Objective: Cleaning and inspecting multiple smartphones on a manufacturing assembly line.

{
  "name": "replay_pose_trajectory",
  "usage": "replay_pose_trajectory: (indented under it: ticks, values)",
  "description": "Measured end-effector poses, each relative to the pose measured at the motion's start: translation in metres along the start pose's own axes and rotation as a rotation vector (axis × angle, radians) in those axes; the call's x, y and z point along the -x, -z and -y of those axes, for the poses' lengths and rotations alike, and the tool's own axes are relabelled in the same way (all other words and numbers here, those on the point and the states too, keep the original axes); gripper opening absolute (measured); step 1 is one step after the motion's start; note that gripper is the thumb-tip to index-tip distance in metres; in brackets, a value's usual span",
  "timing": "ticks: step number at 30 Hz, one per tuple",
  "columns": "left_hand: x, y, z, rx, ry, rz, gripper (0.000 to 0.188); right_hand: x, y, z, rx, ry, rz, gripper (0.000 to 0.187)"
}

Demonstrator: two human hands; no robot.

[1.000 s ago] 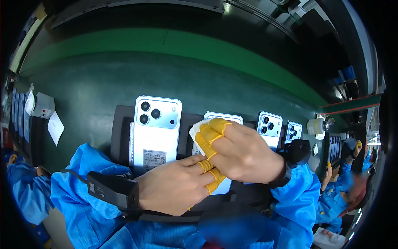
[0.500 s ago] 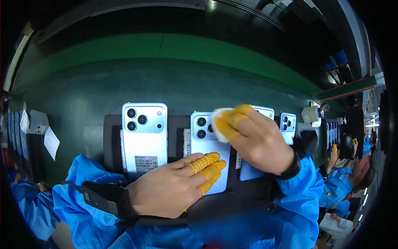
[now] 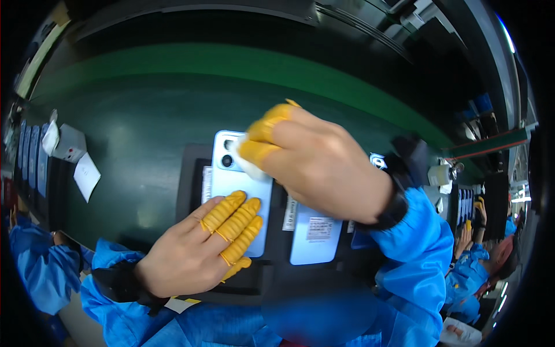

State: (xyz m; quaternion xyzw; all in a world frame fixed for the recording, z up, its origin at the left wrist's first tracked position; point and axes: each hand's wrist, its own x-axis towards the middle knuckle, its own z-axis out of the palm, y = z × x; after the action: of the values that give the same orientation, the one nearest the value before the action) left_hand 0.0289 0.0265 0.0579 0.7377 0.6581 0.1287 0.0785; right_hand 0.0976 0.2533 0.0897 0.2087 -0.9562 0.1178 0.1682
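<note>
A light-blue smartphone [image 3: 261, 199] lies back up at the left of a dark tray [image 3: 188, 179], its camera lenses at the top. My left hand [image 3: 193, 248], with yellow cots on its fingers, rests flat across the phone's lower part. In my right hand [image 3: 324, 159], also in yellow finger cots, a folded white cloth [image 3: 252, 169] is pinched against the phone's camera area. That hand hides part of the lenses. Just right of it lies a second blue phone [image 3: 303, 248] with a printed label, its top hidden under my right hand and wrist.
A darker blue phone [image 3: 362, 240] shows partly below my right forearm. At the left stand several upright phones [image 3: 33, 156], a white box [image 3: 70, 143] and a paper slip [image 3: 87, 178]. A dispenser bottle [image 3: 437, 175] stands at the right; people in blue work on both sides.
Both hands have moved left, from the middle phone to the leftmost one, the cloth still in my right hand. The middle phone's label is now uncovered. The whole view has shifted.
</note>
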Motion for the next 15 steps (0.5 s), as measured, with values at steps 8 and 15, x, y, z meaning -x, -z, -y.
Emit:
replay_pose_trajectory:
  ticks: [8,15]
  values:
    - [0.015,-0.028,-0.003,0.173,0.113,-0.175,0.052,0.009,-0.013,0.009,0.039,0.056,0.158,0.022]
    - [0.008,-0.017,0.002,0.258,0.084,-0.155,0.059,-0.026,-0.025,0.0,0.027,0.021,0.078,0.012]
